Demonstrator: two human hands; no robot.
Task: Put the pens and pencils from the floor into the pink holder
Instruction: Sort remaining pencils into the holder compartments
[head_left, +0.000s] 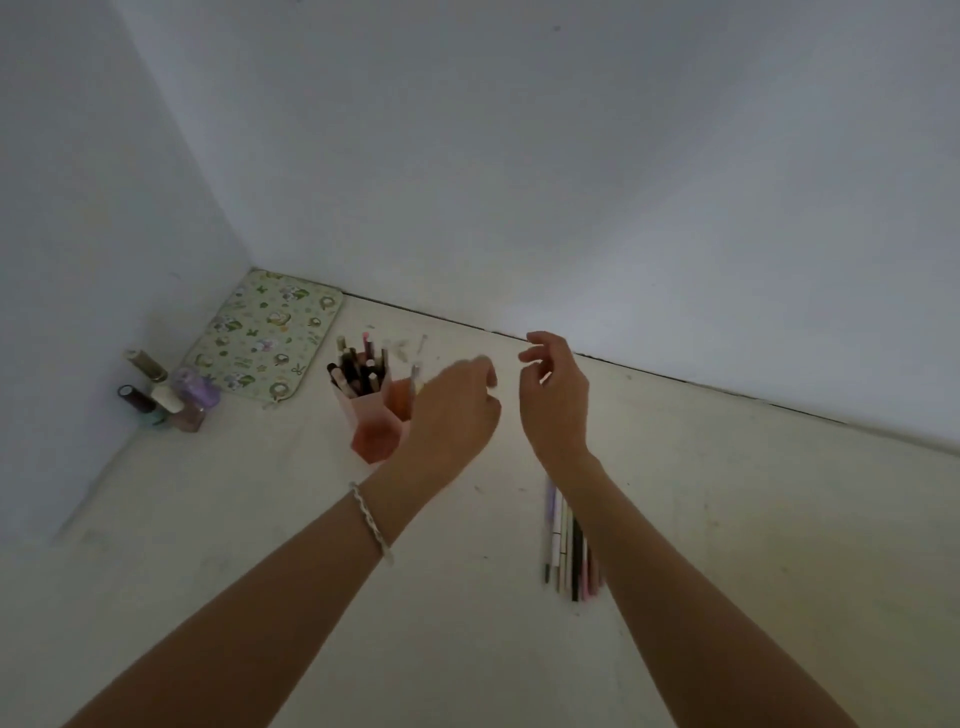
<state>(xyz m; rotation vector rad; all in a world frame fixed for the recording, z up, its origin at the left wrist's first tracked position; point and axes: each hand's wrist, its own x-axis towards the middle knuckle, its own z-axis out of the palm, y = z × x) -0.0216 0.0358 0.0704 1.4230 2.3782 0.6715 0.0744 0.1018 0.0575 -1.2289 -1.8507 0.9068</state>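
Note:
The pink holder (371, 434) stands on the floor with several pens and pencils upright in its back compartment. My left hand (452, 410) hovers just right of the holder, its fingers curled and blurred. A thin pen (414, 387) stands upright at the hand's left edge, its lower end in the holder's right compartment; whether the hand grips it is unclear. My right hand (556, 395) is raised to the right of the left hand, fingers apart and holding nothing. Several pens and pencils (563, 540) lie side by side on the floor, partly under my right forearm.
A green patterned pouch (265, 338) lies flat in the corner behind the holder. Several small bottles (166, 395) stand to its left by the wall. White walls meet the floor along the left and the back.

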